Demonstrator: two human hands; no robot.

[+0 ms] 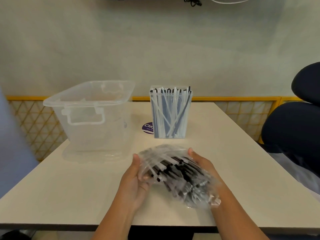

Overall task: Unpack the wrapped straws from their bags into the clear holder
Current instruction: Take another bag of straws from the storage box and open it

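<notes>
We see a plain pale wall behind a white table. A yellow fence with criss-cross bars runs along the wall, and a dark chair sits on the right.

Purple round sticker on table: "Cla", rest hidden.

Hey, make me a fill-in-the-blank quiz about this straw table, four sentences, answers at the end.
1. The left hand and right hand grip one bag of straws, which holds white and ____ straws.
2. The clear holder stands to the ____ of the clear bin.
3. The clear bin contains ____ straws.
4. The round sticker partly hidden by the clear holder is ____.
Answers: black; right; no; purple.
</notes>
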